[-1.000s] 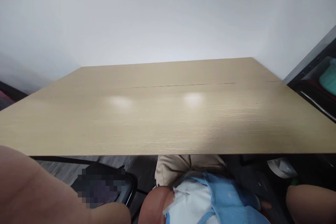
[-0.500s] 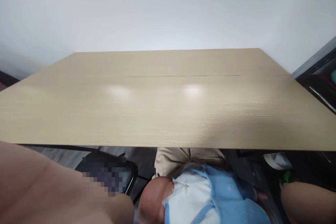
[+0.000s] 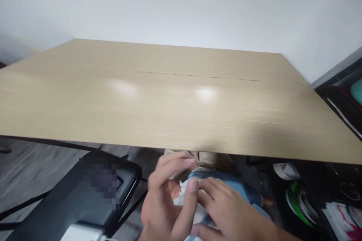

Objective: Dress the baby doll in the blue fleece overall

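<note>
A doll (image 3: 243, 189) in white and blue clothes lies on my lap, below the table's front edge. Its smooth reddish head (image 3: 144, 209) shows partly behind my left hand (image 3: 169, 199). That hand is raised over the doll's upper body, fingers curved and apart, thumb pointing up, nothing in it. My right hand (image 3: 226, 203) is over the white part of the clothes, fingers stretched towards my left thumb. Its fingers are apart, and I see nothing held. Whether it touches the clothes I cannot tell. Both hands hide much of the doll's front.
A light wooden table (image 3: 169, 113) stretches ahead to a white wall (image 3: 181, 7). At lower left stands a black chair (image 3: 65, 188) with a white object (image 3: 82, 232) on it. To the right, a dark shelf holds a green-and-white roll (image 3: 296, 203) and papers (image 3: 336, 218).
Both hands have come in from the lower left and right edges and now meet over the doll. The view has tilted slightly, showing more of the chair and shelf.
</note>
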Motion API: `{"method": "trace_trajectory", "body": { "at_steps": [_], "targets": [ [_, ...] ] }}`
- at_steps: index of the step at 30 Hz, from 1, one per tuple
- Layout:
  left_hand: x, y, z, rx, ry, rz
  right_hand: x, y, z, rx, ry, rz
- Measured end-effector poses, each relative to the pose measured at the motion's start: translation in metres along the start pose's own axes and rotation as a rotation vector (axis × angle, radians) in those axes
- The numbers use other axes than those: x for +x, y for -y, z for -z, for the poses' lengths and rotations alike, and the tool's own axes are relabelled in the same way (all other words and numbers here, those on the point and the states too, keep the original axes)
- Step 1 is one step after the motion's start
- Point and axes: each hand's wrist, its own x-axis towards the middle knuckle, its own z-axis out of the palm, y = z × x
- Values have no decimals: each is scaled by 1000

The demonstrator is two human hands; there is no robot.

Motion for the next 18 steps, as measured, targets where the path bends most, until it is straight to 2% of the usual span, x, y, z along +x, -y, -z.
{"method": "trace_trajectory", "body": {
  "at_steps": [2, 4, 9, 11, 15, 18],
  "targets": [
    [-6, 9, 1, 14, 148, 8, -6, -9, -18, -98, 134, 10],
    [-18, 19, 7, 45, 272, 57, -12, -12, -29, -198, 143, 45],
    [-47, 34, 33, 64, 494, 148, -24, -10, -43, -224, 23, 109],
    [-52, 37, 47, 56, 649, 104, -28, -10, -49, -258, -26, 144],
    [-53, 48, 71, 55, 1025, -81, -31, -6, -51, -389, -103, 247],
    [-50, 57, 78, 48, 1140, -87, -28, 1, -49, -453, -208, 383]
  ]
}}
